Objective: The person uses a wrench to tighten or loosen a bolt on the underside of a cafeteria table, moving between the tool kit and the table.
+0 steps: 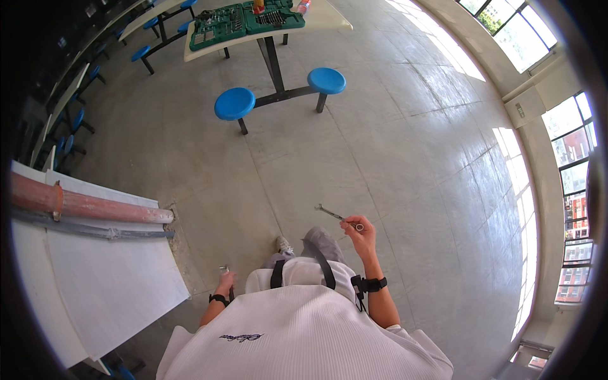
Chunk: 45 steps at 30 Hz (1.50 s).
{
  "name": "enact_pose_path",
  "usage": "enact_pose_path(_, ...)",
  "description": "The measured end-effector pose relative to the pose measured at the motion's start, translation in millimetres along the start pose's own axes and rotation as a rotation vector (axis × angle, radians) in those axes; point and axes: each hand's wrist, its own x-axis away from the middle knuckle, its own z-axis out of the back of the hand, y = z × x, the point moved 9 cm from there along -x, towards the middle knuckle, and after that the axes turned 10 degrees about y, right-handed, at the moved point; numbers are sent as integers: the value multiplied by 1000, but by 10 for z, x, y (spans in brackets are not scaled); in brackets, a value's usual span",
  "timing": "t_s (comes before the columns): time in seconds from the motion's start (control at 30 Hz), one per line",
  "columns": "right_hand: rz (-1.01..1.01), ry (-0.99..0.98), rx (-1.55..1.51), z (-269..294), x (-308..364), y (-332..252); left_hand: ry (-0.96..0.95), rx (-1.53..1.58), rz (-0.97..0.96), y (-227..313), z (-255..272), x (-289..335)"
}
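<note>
My right hand (361,238) is closed around a silver combination wrench (332,213) near its ring end. The open jaw of the wrench points away to the upper left, over the floor. My left hand (225,283) hangs low beside my body, partly smeared, with its fingers closed. A small shiny metal tool (223,268) pokes out above those fingers; its end looks forked, but the rest is hidden in the hand. Black straps circle both wrists.
Ahead stands a pale table (332,18) bearing an open green tool case (247,24). Blue round stools (234,103) (327,80) are fixed to its frame. At left a reddish pipe (114,208) runs along a white wall (120,278). Windows (573,183) line the right side.
</note>
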Motion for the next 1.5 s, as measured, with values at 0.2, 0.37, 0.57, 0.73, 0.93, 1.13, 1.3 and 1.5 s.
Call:
enact_pose_path(0.2,-57,17,-160,-508,-1268,270,87,197,-314,2692,198,-572)
enact_pose_path(0.37,169,29,-123,-861,-2550,173,288,-37,-559,3579,95,-920)
enact_pose_path(0.57,-176,58,-357,-1387,-3904,-173,370,-91,-450,3687,-82,-1545)
enact_pose_path(0.73,-234,7,-338,-1697,-4835,-293,289,24,-295,4789,-253,-1331)
enact_pose_path(0.93,-445,-80,-298,-2301,-5558,-28,242,42,-457,6045,-198,-2048)
enact_pose_path(1.13,-367,-126,163,-2787,-6039,-190,320,16,-729,8025,-75,-2646)
enact_pose_path(1.3,-309,-13,48,-3086,-6789,-744,404,-160,-938,9981,-129,-2940)
enact_pose_path(1.5,-299,-72,-16,-3633,-7281,-1095,611,-296,-1200,11301,-399,-3151)
